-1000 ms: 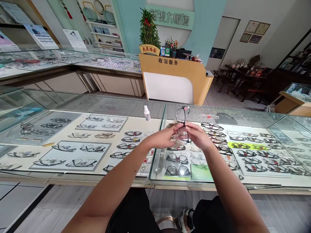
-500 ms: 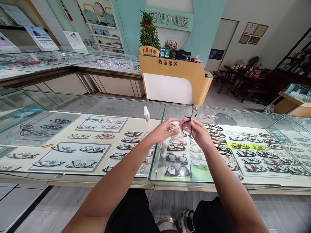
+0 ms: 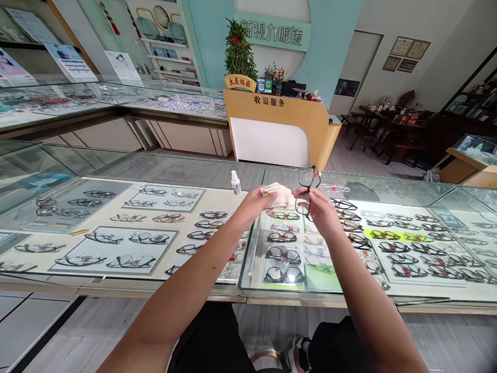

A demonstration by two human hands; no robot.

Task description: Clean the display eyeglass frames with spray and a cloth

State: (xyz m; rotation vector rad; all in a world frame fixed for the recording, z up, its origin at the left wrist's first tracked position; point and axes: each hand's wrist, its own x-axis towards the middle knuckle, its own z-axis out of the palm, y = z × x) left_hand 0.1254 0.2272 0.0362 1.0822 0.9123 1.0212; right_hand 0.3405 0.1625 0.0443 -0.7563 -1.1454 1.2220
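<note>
Before you stretches the glass tabletop point(image 3: 174, 166), with rows of spectacle frames point(image 3: 283, 254) showing beneath it. Beyond it is a wooden counter point(image 3: 279, 106) bearing a leafy potted plant point(image 3: 238, 54). Your right hand point(image 3: 323, 210) pinches the dark-rimmed eyeglasses point(image 3: 309, 186) near the bridge, above the tabletop, one lens over the other. Your left hand point(image 3: 257, 203) grips a bunched pale cloth point(image 3: 281, 197) just beside them. A small white bottle point(image 3: 235, 183) stands upright near your left hand, on its far side.
</note>
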